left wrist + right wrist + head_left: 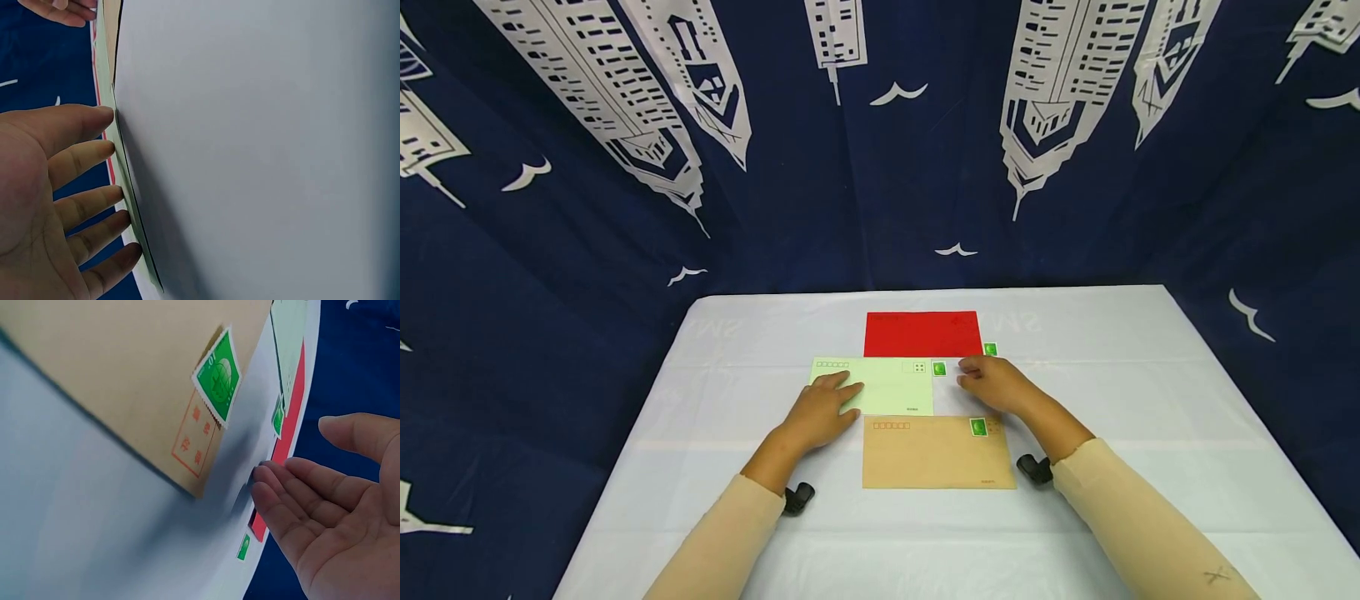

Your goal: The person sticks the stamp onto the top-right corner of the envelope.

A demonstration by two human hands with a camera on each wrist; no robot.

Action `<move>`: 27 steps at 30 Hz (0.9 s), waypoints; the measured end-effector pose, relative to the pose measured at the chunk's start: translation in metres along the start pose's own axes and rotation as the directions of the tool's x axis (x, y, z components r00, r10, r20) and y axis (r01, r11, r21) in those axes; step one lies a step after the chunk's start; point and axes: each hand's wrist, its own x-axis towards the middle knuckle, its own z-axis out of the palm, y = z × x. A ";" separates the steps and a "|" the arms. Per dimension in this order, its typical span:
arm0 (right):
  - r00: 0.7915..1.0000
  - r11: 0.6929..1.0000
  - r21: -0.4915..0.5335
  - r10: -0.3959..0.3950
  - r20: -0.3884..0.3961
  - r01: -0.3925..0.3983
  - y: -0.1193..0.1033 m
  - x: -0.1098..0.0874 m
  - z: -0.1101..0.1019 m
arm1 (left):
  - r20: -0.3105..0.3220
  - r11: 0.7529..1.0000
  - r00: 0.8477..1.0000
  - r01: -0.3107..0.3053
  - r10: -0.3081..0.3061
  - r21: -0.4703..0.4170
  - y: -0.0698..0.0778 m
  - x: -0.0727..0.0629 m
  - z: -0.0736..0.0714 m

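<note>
A pale green envelope (887,387) lies on the white table, its left part under the spread fingers of my left hand (824,410). In the left wrist view, those fingertips touch the envelope near its edge. To the right of the green envelope is my right hand (996,385), its fingers slightly bent and holding nothing. Just left of its fingertips, a green stamp (939,369) lies at the green envelope's right edge. Another green stamp (991,349) lies beside the right edge of a red envelope (922,333). Nearer me, a brown envelope (936,458) has a green stamp (219,378) tilted over its upper right corner.
The white table (880,550) reaches back to a dark blue cloth (850,200) printed with white buildings and birds. Black wrist devices (1035,469) hang under both wrists, the right one close to the brown envelope's right edge.
</note>
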 end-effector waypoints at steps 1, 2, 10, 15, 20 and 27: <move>1.000 1.000 0.000 0.005 -0.001 -0.005 -0.001 0.001 0.000 | 0.000 1.000 1.000 -0.002 0.002 0.004 0.000 0.001 0.000; 1.000 1.000 0.002 0.009 -0.002 -0.009 -0.001 0.002 0.000 | -0.003 1.000 1.000 -0.004 0.004 0.005 -0.001 0.001 0.000; 1.000 1.000 -0.002 0.006 -0.022 -0.006 -0.003 0.011 0.001 | -0.018 1.000 1.000 -0.006 0.006 0.008 -0.003 0.006 0.001; 0.999 1.000 -0.015 -0.021 -0.027 0.021 -0.003 0.016 0.002 | -0.016 1.000 1.000 0.001 -0.001 -0.013 -0.004 0.007 0.001; 0.999 0.999 -0.007 -0.032 -0.015 0.032 -0.004 0.019 0.002 | -0.007 0.999 1.000 -0.002 0.002 -0.034 -0.004 0.007 0.001; 1.000 1.000 0.022 -0.003 -0.003 0.003 -0.005 0.024 0.002 | -0.011 1.000 1.000 -0.009 0.009 -0.026 -0.004 0.006 0.000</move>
